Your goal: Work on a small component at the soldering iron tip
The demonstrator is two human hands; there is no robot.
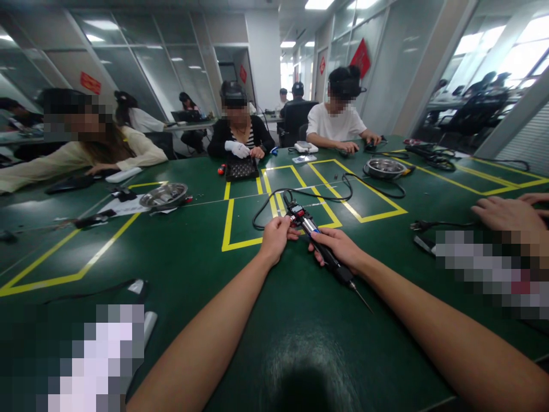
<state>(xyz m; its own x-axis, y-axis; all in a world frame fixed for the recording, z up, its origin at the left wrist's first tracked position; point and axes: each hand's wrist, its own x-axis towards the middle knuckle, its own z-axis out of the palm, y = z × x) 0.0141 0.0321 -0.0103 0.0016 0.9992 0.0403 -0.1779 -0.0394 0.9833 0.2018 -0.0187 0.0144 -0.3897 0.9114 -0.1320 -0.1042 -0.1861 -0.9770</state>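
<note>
Your two bare forearms (223, 300) reach in over the green table (257, 326), nearest the view, and converge on one electric screwdriver (325, 252). Clock positions are read from this tool, twelve being straight ahead. Your right hand (337, 246) is wrapped around the middle of its body; your left hand (277, 236) is narrowed, fingers closed at its tail end — their exact hold is partly hidden. The bit (361, 297) points between four and five o'clock, above the tabletop. A black cord (254, 216) loops out by ten o'clock, then trails toward one, across yellow tape outlines (227, 229).

Farther out, a metal bowl (377, 174) stands at one o'clock and a second bowl (150, 203) at ten, beside white paper (124, 205). At eleven, a co-worker's white-gloved hand (237, 149) is at a black tray (241, 171). Just past twelve sits a person in a white shirt (334, 123) — and at three, another person's hands (510, 214) rest near the table edge.
</note>
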